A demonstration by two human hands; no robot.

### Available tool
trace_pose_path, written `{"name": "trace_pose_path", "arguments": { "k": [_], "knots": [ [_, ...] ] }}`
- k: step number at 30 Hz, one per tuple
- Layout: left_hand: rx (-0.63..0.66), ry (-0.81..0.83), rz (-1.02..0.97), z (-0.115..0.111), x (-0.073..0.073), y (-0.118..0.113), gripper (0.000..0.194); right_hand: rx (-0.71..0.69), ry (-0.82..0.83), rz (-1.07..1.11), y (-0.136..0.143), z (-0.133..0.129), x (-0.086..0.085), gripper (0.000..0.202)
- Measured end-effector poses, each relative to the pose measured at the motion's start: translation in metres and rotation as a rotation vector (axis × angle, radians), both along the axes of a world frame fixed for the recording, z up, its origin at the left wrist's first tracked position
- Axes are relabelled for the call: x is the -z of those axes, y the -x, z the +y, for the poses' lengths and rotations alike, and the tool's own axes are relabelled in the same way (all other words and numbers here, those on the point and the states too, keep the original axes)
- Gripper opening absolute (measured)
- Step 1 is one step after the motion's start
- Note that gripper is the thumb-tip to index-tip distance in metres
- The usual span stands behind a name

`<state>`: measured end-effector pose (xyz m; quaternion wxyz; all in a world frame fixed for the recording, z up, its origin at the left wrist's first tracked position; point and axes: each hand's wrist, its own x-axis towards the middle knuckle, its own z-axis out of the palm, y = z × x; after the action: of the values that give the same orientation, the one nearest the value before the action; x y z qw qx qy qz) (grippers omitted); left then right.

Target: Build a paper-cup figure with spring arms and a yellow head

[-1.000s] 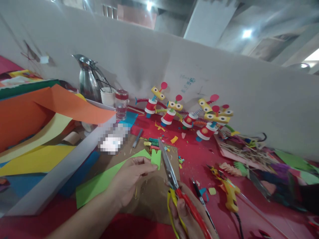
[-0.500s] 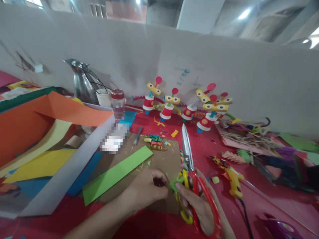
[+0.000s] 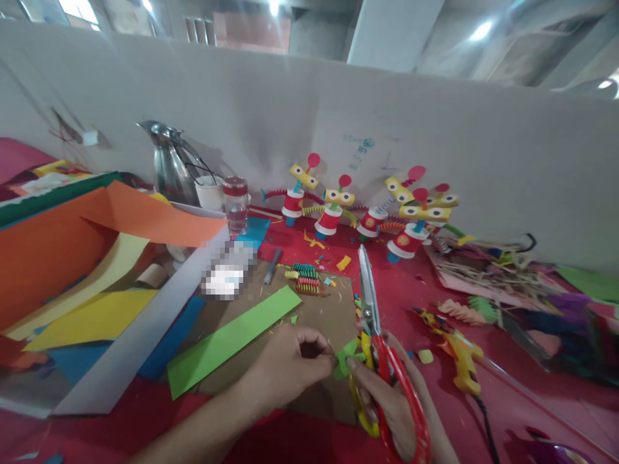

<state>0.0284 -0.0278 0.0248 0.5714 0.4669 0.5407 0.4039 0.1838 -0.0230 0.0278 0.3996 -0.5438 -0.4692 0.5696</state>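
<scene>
My right hand [image 3: 394, 393] holds scissors with red and yellow handles, their closed blades [image 3: 368, 290] pointing away from me. Between its thumb and fingers is also a small cut piece of green paper [image 3: 347, 358]. Just left of that piece, my left hand [image 3: 300, 361] is pinched, thumb against forefinger, its fingertips at the paper's edge; whether it grips anything is too small to tell. A long green paper strip [image 3: 235, 341] lies on a brown board [image 3: 333, 309], with coiled paper springs [image 3: 307, 278] behind it.
At the left is a box of coloured paper [image 3: 145, 348]. Several paper-cup figures [image 3: 329, 220] stand by the wall, right of a jar [image 3: 236, 206] and a steel jug [image 3: 169, 167]. A yellow glue gun [image 3: 465, 364] with a cable lies at the right, before a heap of sticks [image 3: 483, 267].
The view has shifted slightly, so the table things appear a little farther right. The green piece has turned a little and shows more of its shape; both hands remain close together.
</scene>
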Motion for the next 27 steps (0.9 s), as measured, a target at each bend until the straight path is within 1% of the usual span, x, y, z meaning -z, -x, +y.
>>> {"name": "trace_pose_path", "arguments": {
  "k": [2,5,7,8,9,10,11,13,15,17,20,22,24,27],
  "knots": [
    [-0.017,-0.002,0.005,0.0,-0.002,0.001,0.005,-0.01,0.005,0.026,0.0,-0.001,0.0,0.043],
    [-0.019,-0.006,0.035,0.002,-0.006,0.006,0.006,0.022,0.019,0.039,0.001,-0.002,0.0,0.047],
    [0.004,-0.04,0.132,0.003,-0.009,0.013,0.008,0.05,0.014,0.037,0.001,-0.002,-0.001,0.051],
    [0.009,-0.082,0.229,0.004,-0.01,0.018,0.01,0.057,0.007,0.036,0.001,-0.002,-0.001,0.052],
    [-0.005,-0.131,0.367,0.004,-0.011,0.024,0.012,0.064,0.001,0.038,0.001,-0.002,-0.002,0.053],
    [-0.043,-0.195,0.55,0.004,-0.012,0.03,0.015,0.071,-0.003,0.04,0.002,-0.002,-0.003,0.053],
    [-0.092,-0.246,0.766,0.004,-0.011,0.037,0.019,0.079,-0.006,0.042,0.002,-0.001,-0.005,0.052],
    [-0.233,-0.245,1.168,0.001,-0.008,0.048,0.027,0.101,-0.01,0.044,0.002,0.0,-0.008,0.053],
    [-0.279,-0.231,1.406,-0.001,-0.001,0.056,0.038,0.113,-0.013,0.038,0.003,0.0,-0.011,0.053],
    [-0.283,-0.27,1.548,-0.003,0.007,0.063,0.043,0.106,-0.021,0.03,0.002,0.001,-0.012,0.052],
    [-0.326,-0.313,1.636,-0.004,0.019,0.074,0.043,0.099,-0.038,0.033,0.001,0.0,-0.011,0.051],
    [-0.356,-0.292,1.622,-0.003,0.026,0.081,0.045,0.1,-0.035,0.036,0.0,0.0,-0.01,0.053],
    [-0.351,-0.266,1.599,-0.003,0.032,0.086,0.045,0.103,-0.024,0.04,0.0,0.0,-0.009,0.054],
    [-0.346,-0.246,1.586,-0.003,0.036,0.089,0.044,0.11,-0.015,0.04,0.0,0.0,-0.009,0.055]
  ]
}}
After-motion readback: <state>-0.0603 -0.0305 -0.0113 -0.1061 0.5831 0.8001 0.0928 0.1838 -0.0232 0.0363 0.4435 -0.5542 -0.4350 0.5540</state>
